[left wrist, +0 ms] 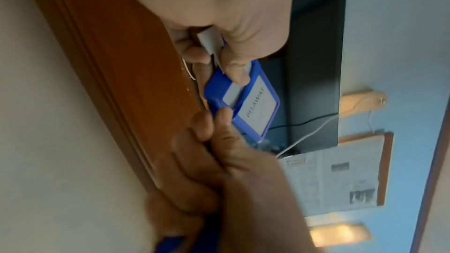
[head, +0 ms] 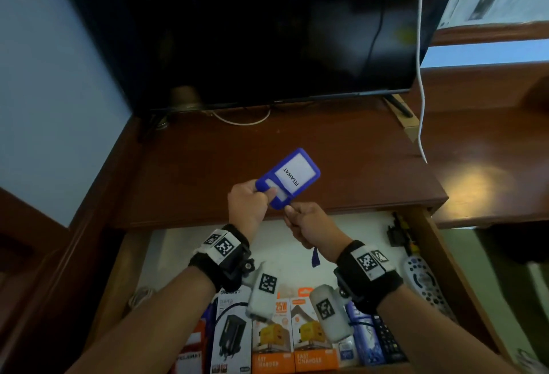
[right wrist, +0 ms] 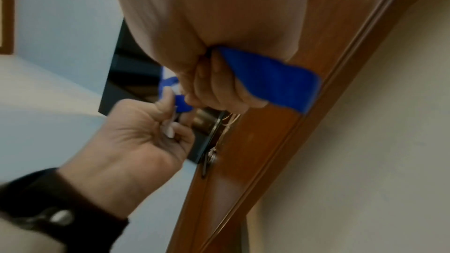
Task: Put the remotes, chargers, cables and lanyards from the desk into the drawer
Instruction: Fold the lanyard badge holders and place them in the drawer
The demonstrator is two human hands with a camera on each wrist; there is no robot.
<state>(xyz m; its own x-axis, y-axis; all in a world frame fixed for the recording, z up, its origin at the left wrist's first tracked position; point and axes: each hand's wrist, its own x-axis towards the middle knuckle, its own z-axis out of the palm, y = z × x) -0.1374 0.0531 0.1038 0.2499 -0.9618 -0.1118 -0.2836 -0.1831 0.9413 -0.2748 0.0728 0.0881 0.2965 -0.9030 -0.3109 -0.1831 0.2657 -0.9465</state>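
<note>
we hold the blue plastic badge holder with the white "pelawat" card [head: 289, 176] up in the air, above the front edge of the brown wooden desk [head: 208, 159] and over the open drawer [head: 439, 243]. our left hand [head: 249, 206] pinches the near end of the holder, thumb on its face and fingers curled behind. our right hand [head: 309, 225] is closed in a fist round the blue fabric lanyard strap [right wrist: 268, 82], bunched up in it, with a short loop hanging out below the wrist.

we judge the task far along. the drawer already holds a row of boxed chargers [head: 279, 338], a grey remote with round buttons [head: 425, 286] by its right wall, a dark remote [head: 387, 341], a black plug with wires [head: 398, 232] at the back right corner, and another "pelawat" card at the lower left. the desk top in view carries none of the loose items, only the dark television [head: 267, 31] and its leads. what seems left is to lower this lanyard into the white-lined drawer; whether more waits out of view we cannot tell
</note>
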